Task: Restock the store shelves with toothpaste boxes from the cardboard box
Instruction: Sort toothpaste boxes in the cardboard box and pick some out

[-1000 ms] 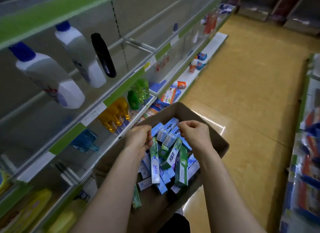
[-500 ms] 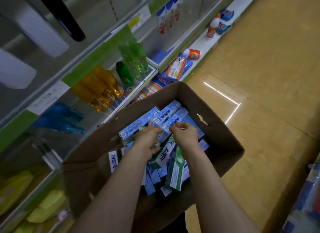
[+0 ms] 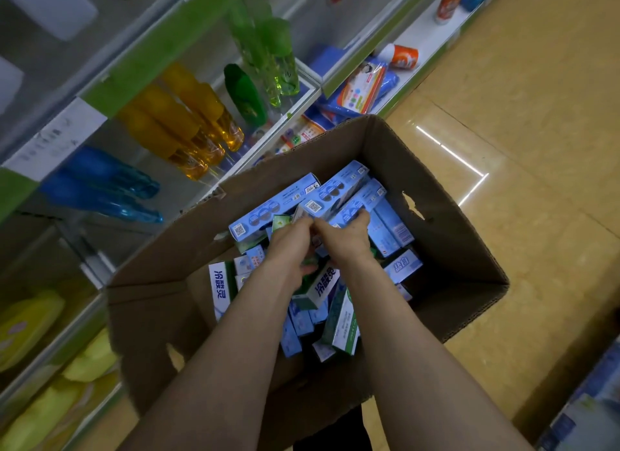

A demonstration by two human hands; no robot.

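An open cardboard box [image 3: 436,249] is seen just beside the shelves [image 3: 151,58], filled with a loose heap of toothpaste boxes [image 3: 339,319]. Green-and-white ones are piled nearer, and light blue boxes [image 3: 278,205] are stacked at the far side. Both forearms are stretched down into it. The left hand [image 3: 290,239] and right hand [image 3: 347,237] are held together, fingers curled over the near ends of the light blue boxes. Beyond, orange bottles [image 3: 188,115] and green bottles [image 3: 265,54] are ranged.

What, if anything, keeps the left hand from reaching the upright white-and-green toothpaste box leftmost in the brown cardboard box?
Probably nothing; likely yes. The white-and-green toothpaste box stands uncovered at the pile's edge, just beside the left hand.
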